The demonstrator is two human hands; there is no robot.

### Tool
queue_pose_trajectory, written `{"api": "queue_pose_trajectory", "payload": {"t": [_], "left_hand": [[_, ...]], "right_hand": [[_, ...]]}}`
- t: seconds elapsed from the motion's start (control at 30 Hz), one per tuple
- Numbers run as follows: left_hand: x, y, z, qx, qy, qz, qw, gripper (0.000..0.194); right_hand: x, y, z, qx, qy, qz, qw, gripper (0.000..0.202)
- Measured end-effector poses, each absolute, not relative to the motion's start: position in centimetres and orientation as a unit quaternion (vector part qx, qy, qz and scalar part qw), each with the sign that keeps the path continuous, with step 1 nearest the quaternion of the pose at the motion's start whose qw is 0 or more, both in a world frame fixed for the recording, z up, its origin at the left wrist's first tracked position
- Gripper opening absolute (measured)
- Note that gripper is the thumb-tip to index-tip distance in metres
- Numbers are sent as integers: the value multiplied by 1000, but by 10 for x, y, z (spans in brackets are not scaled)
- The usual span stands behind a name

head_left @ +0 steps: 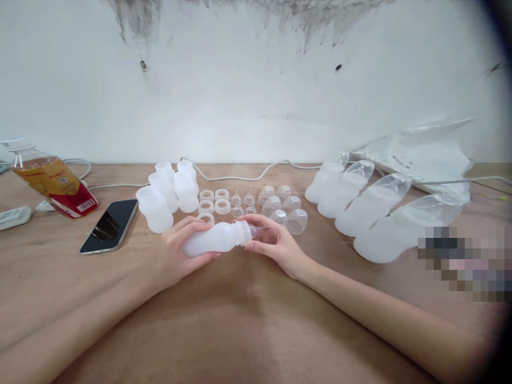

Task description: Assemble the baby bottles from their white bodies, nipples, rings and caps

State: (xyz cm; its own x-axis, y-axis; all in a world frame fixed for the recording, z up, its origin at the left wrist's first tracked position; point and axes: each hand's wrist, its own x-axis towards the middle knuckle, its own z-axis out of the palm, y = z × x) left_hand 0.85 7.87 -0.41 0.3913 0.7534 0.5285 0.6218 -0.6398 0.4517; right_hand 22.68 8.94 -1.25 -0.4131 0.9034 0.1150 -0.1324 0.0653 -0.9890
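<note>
My left hand (182, 245) is wrapped round a white baby bottle (216, 238), which lies tilted on its side with its threaded neck toward the right. At that neck, my right hand (272, 240) pinches a clear bottle nipple (258, 231), its tip pointing into my palm; my fingers partly hide it. Behind the hands stand several open white bottles (155, 210). Beside them lie rows of white screw rings (206, 206), clear nipples (237, 199) and clear dome caps (296, 221). Whether the nipple is seated on the neck is hard to see.
Several capped bottles (380, 237) stand in a row on the right, before a crumpled plastic bag (424, 152). To the left are a phone (109, 226) and a drink bottle (56, 181). A white cable (240, 178) runs along the wall.
</note>
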Motion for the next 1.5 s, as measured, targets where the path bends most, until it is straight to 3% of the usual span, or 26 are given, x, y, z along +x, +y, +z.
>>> {"api": "queue_pose_trajectory", "payload": {"t": [0.13, 0.33, 0.43, 0.63, 0.7, 0.77, 0.87, 0.93, 1.0, 1.07, 1.27, 1.5], "left_hand": [[8, 79, -14, 851, 352, 383, -70, 34], [7, 77, -15, 860, 324, 388, -60, 35], [9, 77, -9, 839, 377, 390, 44, 31], [10, 84, 13, 671, 506, 251, 480, 37], [8, 86, 16, 640, 494, 222, 545, 36], [7, 86, 15, 669, 487, 241, 507, 31], [7, 82, 7, 788, 436, 308, 307, 25], [7, 80, -1, 842, 367, 346, 189, 28], [8, 78, -6, 850, 333, 383, 144, 38], [7, 78, -9, 820, 358, 413, 170, 44], [3, 81, -9, 748, 477, 377, 265, 29], [2, 82, -14, 805, 338, 399, 281, 42]], "right_hand": [[226, 89, -15, -354, -602, 573, 428, 34], [227, 89, -14, -330, -610, 590, 412, 37], [228, 89, -14, -305, -642, 569, 415, 35], [227, 88, -18, -244, -705, 511, 428, 33], [226, 87, -18, -250, -708, 506, 424, 34], [225, 86, -17, -283, -694, 516, 415, 36], [225, 87, -16, -342, -651, 546, 401, 35], [225, 89, -15, -358, -626, 566, 399, 34], [226, 90, -15, -358, -610, 581, 403, 34], [226, 90, -15, -352, -595, 590, 417, 34], [227, 90, -16, -349, -578, 591, 441, 33], [226, 93, -17, -364, -558, 589, 457, 35]]}}
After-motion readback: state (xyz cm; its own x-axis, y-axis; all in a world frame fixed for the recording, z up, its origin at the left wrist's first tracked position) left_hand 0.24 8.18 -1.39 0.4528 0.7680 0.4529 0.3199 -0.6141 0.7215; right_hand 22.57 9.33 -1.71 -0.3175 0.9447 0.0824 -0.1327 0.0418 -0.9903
